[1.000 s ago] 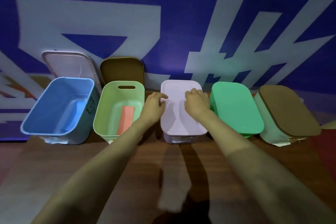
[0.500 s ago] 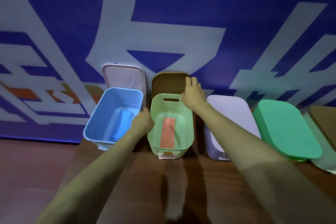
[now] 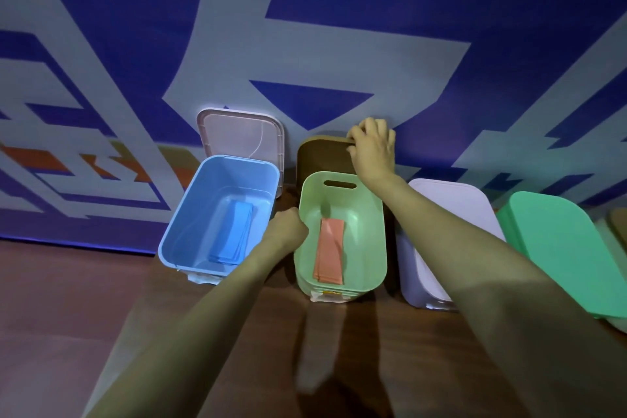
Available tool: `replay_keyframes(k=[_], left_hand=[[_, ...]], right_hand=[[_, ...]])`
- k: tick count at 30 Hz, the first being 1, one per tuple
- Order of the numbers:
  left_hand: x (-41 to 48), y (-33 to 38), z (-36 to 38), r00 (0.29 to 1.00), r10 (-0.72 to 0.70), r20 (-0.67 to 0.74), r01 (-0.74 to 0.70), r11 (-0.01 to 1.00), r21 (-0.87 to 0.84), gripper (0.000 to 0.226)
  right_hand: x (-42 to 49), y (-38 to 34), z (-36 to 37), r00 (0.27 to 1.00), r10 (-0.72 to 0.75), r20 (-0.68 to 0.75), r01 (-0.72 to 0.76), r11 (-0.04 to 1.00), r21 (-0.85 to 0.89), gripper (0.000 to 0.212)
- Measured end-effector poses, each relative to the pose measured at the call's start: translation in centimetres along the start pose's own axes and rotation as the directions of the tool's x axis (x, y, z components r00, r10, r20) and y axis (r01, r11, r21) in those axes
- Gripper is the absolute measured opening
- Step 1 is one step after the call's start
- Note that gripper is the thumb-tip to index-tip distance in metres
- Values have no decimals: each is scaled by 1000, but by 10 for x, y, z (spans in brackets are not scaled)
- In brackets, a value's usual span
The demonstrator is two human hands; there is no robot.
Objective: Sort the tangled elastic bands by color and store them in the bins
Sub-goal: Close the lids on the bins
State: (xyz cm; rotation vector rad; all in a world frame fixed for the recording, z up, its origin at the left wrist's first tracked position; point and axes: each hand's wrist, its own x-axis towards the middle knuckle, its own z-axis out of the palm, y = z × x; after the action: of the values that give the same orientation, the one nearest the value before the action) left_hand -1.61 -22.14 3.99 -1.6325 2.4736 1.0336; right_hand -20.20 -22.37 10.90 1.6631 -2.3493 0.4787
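The right hand (image 3: 373, 149) is closing its grip over the top edge of the brown lid (image 3: 320, 156), which is standing on end against the wall directly behind the light green bin (image 3: 380, 234). The left hand (image 3: 286, 227) is curling at that bin's left rim and appears to be clasping it, steadying the bin on the counter (image 3: 373, 332). Salmon-pink elastic bands (image 3: 329, 249) are lying flat inside the bin, lengthwise along its floor. The lid's long axis is pointing up while the bin's is running away from the person, so the lid will probably need tipping forward and down onto the bin.
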Motion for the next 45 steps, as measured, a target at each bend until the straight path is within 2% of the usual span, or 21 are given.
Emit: replay_keyframes(k=[4, 7, 8, 9, 10, 11, 13, 14, 15, 17, 18, 20, 22, 25, 28, 30, 32, 35, 38, 42, 45], left_hand=[[1, 3, 0, 999, -1, 36, 1, 1000, 22, 30], [-1, 4, -5, 997, -49, 54, 49, 999, -1, 30], [1, 3, -6, 996, -63, 67, 66, 997, -44, 29], [2, 1, -6, 994, -85, 68, 95, 981, -167, 25], [2, -1, -7, 990, -116, 81, 138, 923, -359, 20], [-1, 0, -8, 981, -161, 104, 192, 786, -588, 21], [-7, 4, -13, 954, -270, 129, 235, 409, -882, 27], [-11, 4, -16, 942, -311, 127, 211, 253, -944, 29], [-14, 6, -21, 933, -336, 126, 190, 164, -968, 30], [-20, 8, -28, 938, -311, 153, 187, 85, -979, 31], [-21, 10, -28, 945, -276, 176, 214, 114, -970, 28], [-22, 13, -23, 954, -222, 200, 261, 290, -921, 14], [-23, 14, -13, 960, -212, 183, 261, 440, -859, 20], [-28, 13, -4, 972, -182, 148, 221, 503, -835, 34], [-27, 5, 4, 976, -183, 116, 193, 493, -848, 47], [-30, 3, 7, 977, -189, 101, 183, 496, -849, 51], [-30, 2, 11, 980, -181, 85, 168, 521, -837, 49], [-32, -1, 14, 980, -194, 47, 148, 548, -824, 45], [-35, 0, 14, 983, -183, 4, 121, 631, -766, 43], [-41, 7, 13, 991, -116, -63, 50, 769, -638, 44], [-41, 12, 14, 989, -101, -111, 22, 830, -558, 44]], right_hand=[[-4, 0, -21, 995, -29, -97, 52, 970, 239, 13], [-18, 3, -34, 978, -123, -166, 160, 959, 233, 11], [-26, 4, -36, 971, -167, -172, 203, 955, 218, 12], [-34, 5, -37, 963, -210, -167, 242, 949, 202, 13], [-43, 6, -37, 954, -254, -161, 282, 940, 190, 13], [-53, 7, -38, 940, -303, -160, 329, 927, 178, 13], [-72, 8, -39, 903, -399, -160, 422, 892, 161, 11], [-81, 9, -39, 884, -442, -155, 464, 871, 159, 11], [-90, 10, -40, 862, -484, -148, 504, 849, 159, 11], [-107, 12, -40, 821, -559, -117, 571, 802, 174, 13], [-114, 12, -41, 805, -584, -105, 592, 783, 190, 14], [-128, 13, -42, 787, -611, -86, 613, 757, 227, 17], [-137, 15, -42, 775, -631, -20, 615, 747, 255, 20], [-147, 23, -43, 802, -582, 137, 509, 784, 355, 35], [-150, 31, -42, 918, -356, 174, 227, 831, 507, 35], [-145, 36, -34, 969, -140, 202, 31, 885, 464, 28], [-138, 37, -26, 943, 92, 320, -214, 904, 371, 35], [-130, 33, -14, 807, 332, 489, -507, 814, 284, 51], [-126, 31, -4, 779, 381, 499, -555, 788, 266, 55], [-125, 32, -4, 758, 391, 522, -564, 794, 226, 45], [-127, 33, -7, 772, 372, 515, -536, 817, 212, 42]])
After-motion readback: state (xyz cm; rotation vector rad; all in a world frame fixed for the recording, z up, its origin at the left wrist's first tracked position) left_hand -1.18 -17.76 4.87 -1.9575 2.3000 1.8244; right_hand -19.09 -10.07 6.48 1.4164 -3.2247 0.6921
